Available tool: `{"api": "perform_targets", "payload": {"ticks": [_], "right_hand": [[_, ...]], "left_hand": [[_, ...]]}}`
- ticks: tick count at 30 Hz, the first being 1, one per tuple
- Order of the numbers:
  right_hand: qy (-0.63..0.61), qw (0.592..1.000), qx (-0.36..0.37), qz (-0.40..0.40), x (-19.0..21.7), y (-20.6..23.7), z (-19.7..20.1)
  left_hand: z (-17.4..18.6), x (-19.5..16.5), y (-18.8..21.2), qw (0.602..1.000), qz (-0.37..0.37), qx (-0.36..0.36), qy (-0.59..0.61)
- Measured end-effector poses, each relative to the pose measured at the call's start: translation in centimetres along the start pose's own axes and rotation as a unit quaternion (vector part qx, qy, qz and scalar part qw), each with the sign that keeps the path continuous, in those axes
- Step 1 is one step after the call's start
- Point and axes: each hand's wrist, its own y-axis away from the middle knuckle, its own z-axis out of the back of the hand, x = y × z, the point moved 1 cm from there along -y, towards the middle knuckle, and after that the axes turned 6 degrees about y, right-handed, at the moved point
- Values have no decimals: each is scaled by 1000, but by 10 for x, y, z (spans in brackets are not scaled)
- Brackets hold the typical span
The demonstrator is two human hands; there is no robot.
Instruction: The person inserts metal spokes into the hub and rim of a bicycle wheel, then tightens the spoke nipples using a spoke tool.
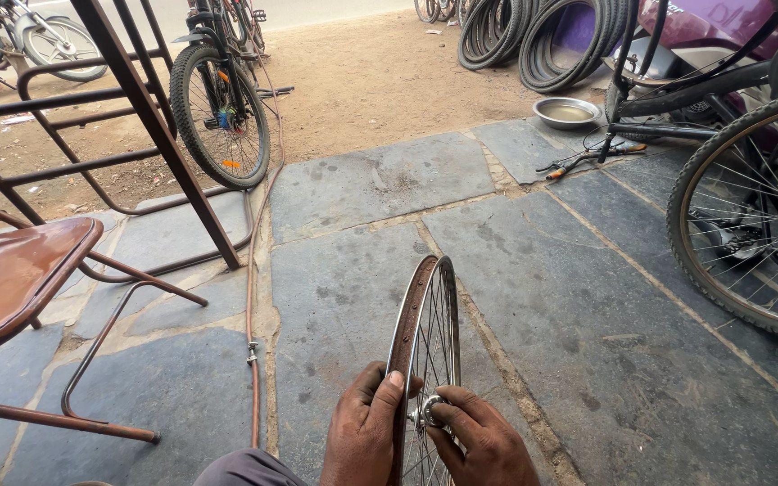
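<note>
A bare bicycle wheel rim (pixel 427 310) with thin spokes stands upright on edge in front of me, seen nearly edge-on, without a tyre. My left hand (pixel 364 435) grips the rim on its left side, thumb up against the metal. My right hand (pixel 483 441) is on the right side, fingers closed around the shiny hub (pixel 427 414) at the wheel's centre. The lower part of the wheel is cut off by the picture's bottom edge.
A brown metal chair (pixel 11 274) stands at left, with a thin hose (pixel 252 297) running along the stone slabs. A parked bicycle (pixel 220 99) is behind, another bicycle wheel (pixel 749 216) at right. A steel bowl (pixel 565 112), hand tools (pixel 587 157) and stacked tyres (pixel 533 36) lie farther back.
</note>
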Motion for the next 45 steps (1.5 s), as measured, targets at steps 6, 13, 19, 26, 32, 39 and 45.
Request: {"api": "perform_targets", "payload": {"ticks": [6,13,19,26,32,39,45], "right_hand": [[8,997,-64,29,14,3,1],[-23,993,-91,78,15,4,19],[-8,987,-124,102,21,-6,21],[-20,990,-109,86,17,-6,17],[-31,994,-99,41,18,-11,12],[-92,990,-42,-94,17,-16,-8],[-306,947,-28,-95,9,-23,-18]], "left_hand": [[12,0,9,999,-42,3,10],[3,-4,16,1000,-13,13,23],[2,-15,15,999,-40,1,-16],[1,-14,14,999,-42,0,-9],[1,-14,13,999,-31,-1,-10],[3,-12,9,998,-41,1,-50],[4,-18,-3,1000,-15,-20,1]]}}
